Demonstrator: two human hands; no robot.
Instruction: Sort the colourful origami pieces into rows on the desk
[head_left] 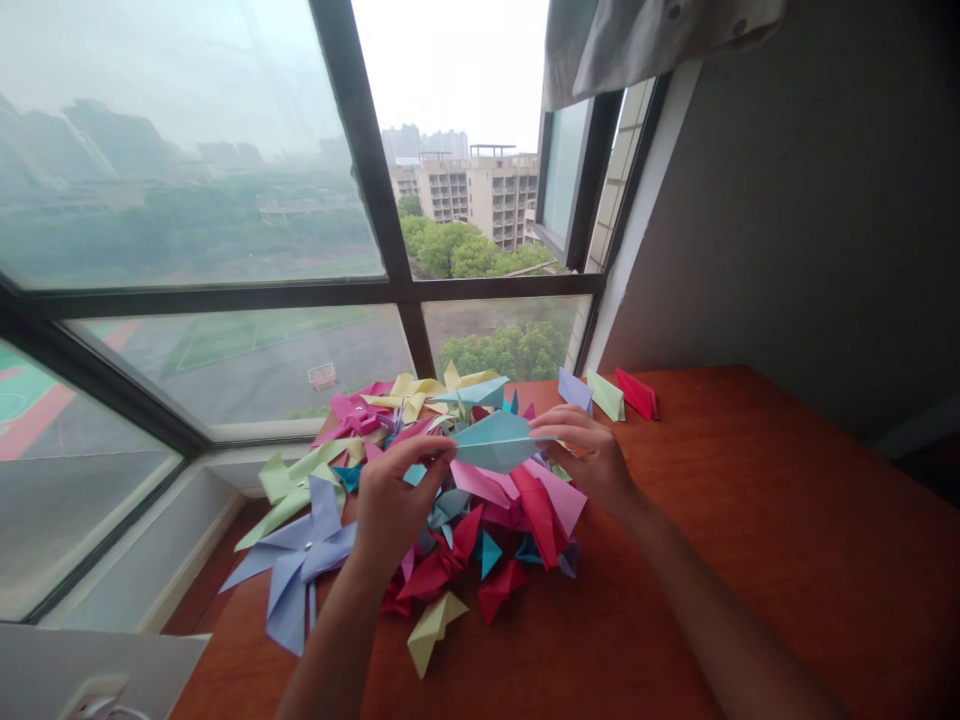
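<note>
A light blue folded paper plane [495, 445] is held level in the air between my two hands. My left hand [401, 490] pinches its left end between thumb and fingers. At its right end, my right hand [589, 455] grips the paper with the fingers on top. Below and behind it spreads a pile of folded paper pieces, among them a red folded piece [536, 510], a pink folded piece [487, 485] and a second light blue folded piece [476, 392]. A lavender pinwheel [304, 555] lies left of my left hand.
The brown wooden table [750, 560] reaches right to a grey wall [810, 220]. Near its back edge stand a lavender, a pale green and a red folded piece [636, 393]. A dark-framed window [480, 290] borders the table behind, and one pane [566, 170] is swung out.
</note>
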